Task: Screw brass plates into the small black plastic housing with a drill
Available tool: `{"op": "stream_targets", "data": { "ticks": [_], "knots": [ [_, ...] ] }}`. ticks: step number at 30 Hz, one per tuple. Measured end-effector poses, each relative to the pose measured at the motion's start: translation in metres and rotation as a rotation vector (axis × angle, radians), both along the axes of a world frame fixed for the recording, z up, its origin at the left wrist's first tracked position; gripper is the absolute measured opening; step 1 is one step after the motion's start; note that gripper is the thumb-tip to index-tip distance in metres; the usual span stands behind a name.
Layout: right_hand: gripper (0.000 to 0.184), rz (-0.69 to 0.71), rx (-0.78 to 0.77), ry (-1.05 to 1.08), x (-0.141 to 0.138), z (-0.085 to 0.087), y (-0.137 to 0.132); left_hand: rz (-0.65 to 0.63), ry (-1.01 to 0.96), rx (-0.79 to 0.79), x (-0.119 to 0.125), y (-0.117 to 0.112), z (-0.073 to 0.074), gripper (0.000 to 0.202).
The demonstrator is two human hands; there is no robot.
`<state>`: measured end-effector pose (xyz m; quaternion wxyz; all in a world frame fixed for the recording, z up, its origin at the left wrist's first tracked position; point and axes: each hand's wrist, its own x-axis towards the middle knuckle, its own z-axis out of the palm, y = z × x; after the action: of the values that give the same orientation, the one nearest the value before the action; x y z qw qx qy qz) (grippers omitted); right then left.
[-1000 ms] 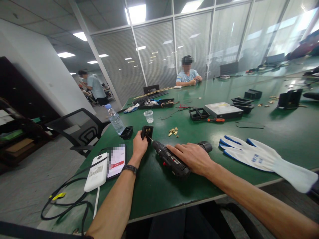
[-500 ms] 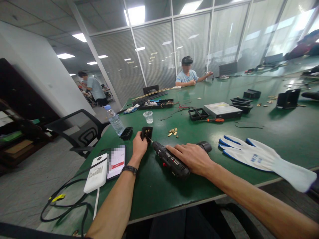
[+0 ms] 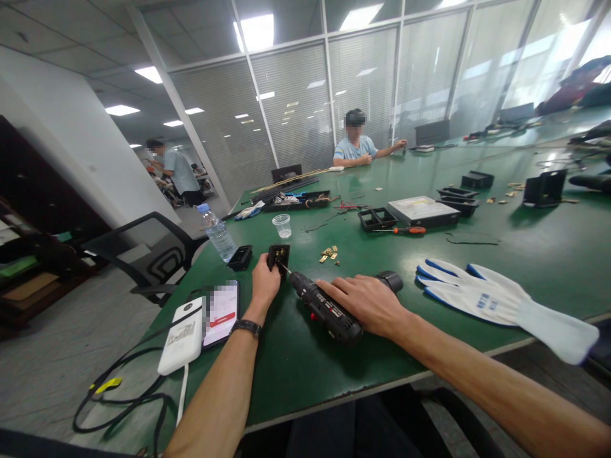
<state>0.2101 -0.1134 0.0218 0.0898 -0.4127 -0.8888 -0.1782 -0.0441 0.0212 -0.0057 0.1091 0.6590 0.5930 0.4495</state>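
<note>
Near the front edge of the table [image 3: 296, 362], the left hand [image 3: 266, 284] grips a small black box [image 3: 278, 256] standing upright. The right hand [image 3: 367, 304] holds the electric screwdriver [image 3: 324, 310], bit inside the box. A screw seems in work; the bit must be straight.

Bare forearms [image 3: 224, 401], black wristband [image 3: 247, 327] behind left hand [image 3: 265, 286]; dark trousers [image 3: 324, 429]

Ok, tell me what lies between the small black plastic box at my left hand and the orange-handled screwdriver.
In the head view, a scatter of small brass pieces lies nearer the small black plastic box than the orange-handled screwdriver.
</note>
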Motion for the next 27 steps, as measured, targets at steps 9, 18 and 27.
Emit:
{"op": "stream_targets", "data": {
  "ticks": [9,18,27],
  "knots": [
    [0.065,-0.003,0.006,0.002,0.0002,0.0002,-0.0004,-0.020,0.003,0.024,-0.0002,0.0017,-0.0019,0.026],
    [0.062,-0.003,0.018,0.017,-0.0012,0.0012,-0.0011,-0.014,0.026,0.039,0.0002,0.0000,-0.0013,0.023],
    [0.062,-0.013,0.005,0.010,-0.0009,0.0014,-0.0004,0.001,0.043,0.061,0.0005,-0.0041,0.0027,0.024]
  ]
}}
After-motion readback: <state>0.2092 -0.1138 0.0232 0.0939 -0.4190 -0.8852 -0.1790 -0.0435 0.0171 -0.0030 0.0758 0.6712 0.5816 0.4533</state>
